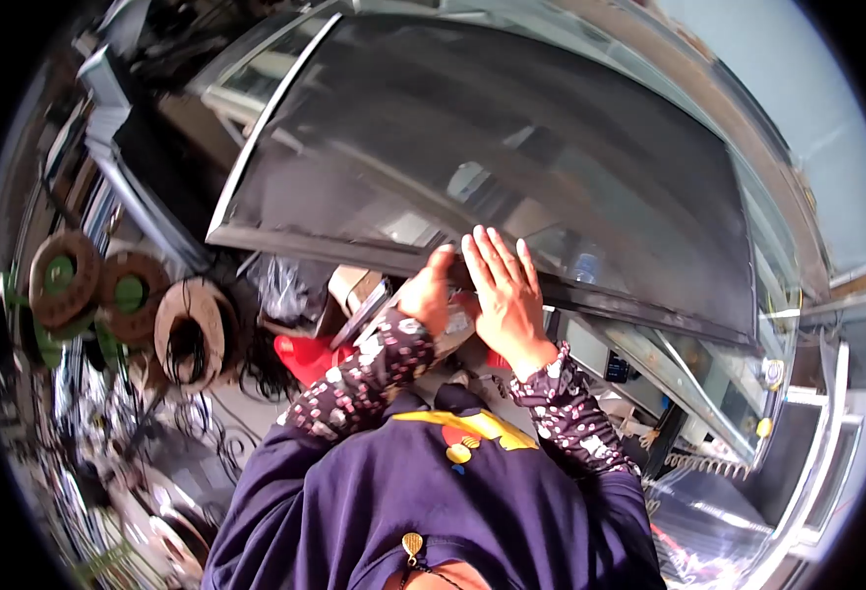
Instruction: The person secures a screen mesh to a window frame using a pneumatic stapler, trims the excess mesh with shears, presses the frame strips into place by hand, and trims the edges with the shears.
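A large framed window screen (629, 187) with dark see-through mesh lies tilted in front of me, its near edge toward my body. My left hand (427, 297) is at the near edge of the frame, closed around it, with some fingers hidden below. Beside it, my right hand (508, 305) is open, fingers stretched out over the near rail and onto the mesh. The left rail (273, 123) of the screen looks pale in the light. Both forearms wear dark flowered sleeve covers (374, 374).
Metal and glass framing (679, 369) stands below and right of the screen. On the left are several round reels (195, 334) and tangled cable. A red object (310, 359) and a clear plastic bag (293, 287) lie under the near edge. A spiral-bound clear sheet (708, 511) is at lower right.
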`<action>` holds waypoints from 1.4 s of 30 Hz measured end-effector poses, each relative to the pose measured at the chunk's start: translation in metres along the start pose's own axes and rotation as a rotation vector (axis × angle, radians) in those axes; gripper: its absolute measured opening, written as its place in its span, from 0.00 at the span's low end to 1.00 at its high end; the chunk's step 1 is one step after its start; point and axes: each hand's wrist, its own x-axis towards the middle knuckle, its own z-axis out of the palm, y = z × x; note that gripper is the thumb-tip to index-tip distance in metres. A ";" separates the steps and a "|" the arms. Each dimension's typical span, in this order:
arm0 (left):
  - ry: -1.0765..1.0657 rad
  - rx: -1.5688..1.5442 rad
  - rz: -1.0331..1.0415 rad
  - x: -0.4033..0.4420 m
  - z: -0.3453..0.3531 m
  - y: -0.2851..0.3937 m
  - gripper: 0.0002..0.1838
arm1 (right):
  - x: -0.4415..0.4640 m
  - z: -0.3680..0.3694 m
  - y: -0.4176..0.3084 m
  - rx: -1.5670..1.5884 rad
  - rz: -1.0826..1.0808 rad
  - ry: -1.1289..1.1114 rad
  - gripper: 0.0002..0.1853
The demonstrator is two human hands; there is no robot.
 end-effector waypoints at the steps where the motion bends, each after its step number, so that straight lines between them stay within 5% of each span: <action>1: -0.053 -0.123 0.082 -0.004 0.011 -0.005 0.23 | 0.001 0.010 0.002 -0.010 -0.063 0.055 0.32; 2: -0.146 0.062 0.527 -0.006 0.007 -0.030 0.21 | -0.001 0.017 0.002 0.042 -0.092 0.102 0.27; 3: -0.092 0.786 0.728 -0.019 0.001 -0.012 0.21 | -0.003 0.020 0.003 0.060 -0.090 0.141 0.25; 4: -0.044 0.704 0.530 -0.010 0.005 -0.015 0.24 | -0.004 0.023 0.005 0.076 -0.089 0.186 0.23; 6: 0.008 0.729 0.690 -0.013 0.004 -0.016 0.19 | -0.003 0.024 0.004 0.060 -0.075 0.188 0.22; 8: 0.091 -0.232 -0.025 -0.027 0.015 0.017 0.20 | -0.002 0.022 -0.001 0.071 -0.080 0.209 0.23; 9: 0.112 -0.237 -0.071 -0.022 0.004 0.014 0.29 | -0.001 0.023 0.000 0.070 -0.079 0.202 0.22; 11: 0.243 0.066 0.098 -0.019 -0.033 0.023 0.47 | -0.001 0.021 0.000 0.028 -0.086 0.175 0.21; 13: 0.323 -0.090 0.229 -0.005 -0.072 0.048 0.52 | -0.001 0.024 0.002 0.032 -0.099 0.194 0.21; 15: 0.388 -0.190 0.074 -0.005 -0.091 0.062 0.51 | -0.002 0.025 0.002 0.022 -0.100 0.212 0.21; 19: 0.366 0.265 0.230 -0.002 -0.091 0.056 0.42 | -0.001 0.025 0.003 0.001 -0.097 0.224 0.20; 22: 0.302 0.209 0.082 -0.016 -0.070 0.061 0.46 | -0.002 0.025 0.002 0.028 -0.101 0.257 0.19; 23: 0.371 0.338 0.000 -0.024 -0.059 0.068 0.27 | -0.001 0.024 0.001 0.026 -0.098 0.256 0.19; 27: 0.157 0.320 0.212 -0.011 -0.072 0.049 0.18 | -0.003 0.027 0.004 0.020 -0.098 0.275 0.19; 29: 0.169 0.380 0.239 -0.016 -0.070 0.053 0.28 | -0.003 0.025 0.004 0.018 -0.096 0.270 0.19; 30: 0.094 0.707 0.428 -0.018 -0.077 0.050 0.20 | -0.004 0.024 0.005 0.018 -0.103 0.269 0.19; 32: 0.061 0.764 0.506 0.002 -0.096 0.034 0.18 | -0.004 0.023 0.005 -0.012 -0.102 0.263 0.19; 33: 0.132 0.500 0.260 -0.003 -0.082 0.042 0.19 | -0.003 0.023 0.004 0.005 -0.094 0.248 0.19; 34: 0.122 0.501 0.258 0.000 -0.078 0.041 0.19 | -0.002 0.021 0.003 0.022 -0.087 0.236 0.19; 36: 0.248 -0.005 -0.004 0.007 -0.073 0.044 0.21 | 0.004 0.016 -0.008 0.018 -0.052 0.209 0.22; 37: 0.181 0.328 0.202 -0.002 -0.076 0.043 0.19 | 0.012 0.010 -0.020 0.021 -0.073 0.180 0.25; 38: 0.175 0.334 0.203 -0.004 -0.081 0.040 0.19 | 0.020 0.008 -0.034 0.022 -0.090 0.153 0.28; 40: -0.061 0.321 0.551 0.001 -0.091 0.027 0.20 | 0.032 0.028 -0.049 0.013 -0.129 0.169 0.29; 42: -0.073 0.349 0.598 0.007 -0.096 0.020 0.21 | 0.036 0.040 -0.053 0.053 -0.088 0.192 0.25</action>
